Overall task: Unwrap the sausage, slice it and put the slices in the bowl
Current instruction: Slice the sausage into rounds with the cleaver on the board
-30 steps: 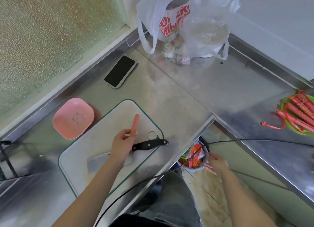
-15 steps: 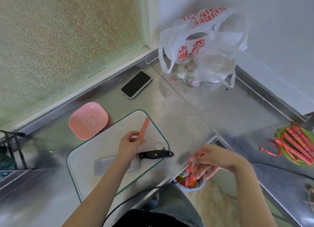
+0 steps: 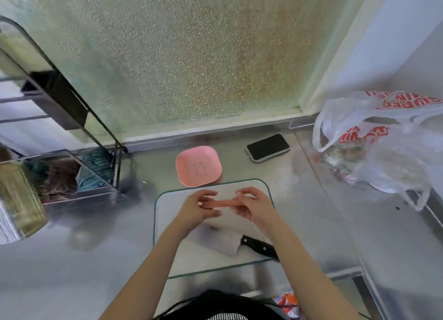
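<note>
A peeled pink sausage (image 3: pixel 221 203) lies level between my two hands, just above the glass cutting board (image 3: pixel 165 199). My left hand (image 3: pixel 197 208) pinches its left end and my right hand (image 3: pixel 251 205) holds its right end. Beyond the board sits the empty pink square bowl (image 3: pixel 198 165). A cleaver with a black handle (image 3: pixel 257 246) lies flat on the near part of the board, its blade (image 3: pixel 220 241) pointing left under my forearms.
A black phone (image 3: pixel 268 147) lies behind the board on the steel counter. A white plastic shopping bag (image 3: pixel 383 140) fills the right corner. A wire rack (image 3: pixel 72 166) with jars stands at the left. A bin with red wrappers (image 3: pixel 286 304) shows below the counter edge.
My right hand came up from the bin below the counter and took hold of the sausage's free end. The sausage turned from upright to level. The view swung left.
</note>
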`<action>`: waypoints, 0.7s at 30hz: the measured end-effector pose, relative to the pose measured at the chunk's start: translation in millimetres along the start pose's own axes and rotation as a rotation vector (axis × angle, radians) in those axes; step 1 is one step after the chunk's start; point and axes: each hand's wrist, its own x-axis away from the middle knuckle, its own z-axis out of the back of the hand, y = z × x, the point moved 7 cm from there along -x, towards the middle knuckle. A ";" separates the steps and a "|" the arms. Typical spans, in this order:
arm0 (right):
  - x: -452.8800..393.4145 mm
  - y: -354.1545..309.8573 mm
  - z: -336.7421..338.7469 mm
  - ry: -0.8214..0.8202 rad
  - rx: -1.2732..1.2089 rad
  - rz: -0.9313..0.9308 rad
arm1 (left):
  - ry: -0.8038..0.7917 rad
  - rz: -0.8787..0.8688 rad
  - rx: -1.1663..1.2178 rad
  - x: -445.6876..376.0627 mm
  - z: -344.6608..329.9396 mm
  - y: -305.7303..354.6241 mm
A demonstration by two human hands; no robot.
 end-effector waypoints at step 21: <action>2.5 66.8 -33.1 -0.230 1.725 0.010 | 0.275 0.182 0.158 -11.4 59.2 -70.5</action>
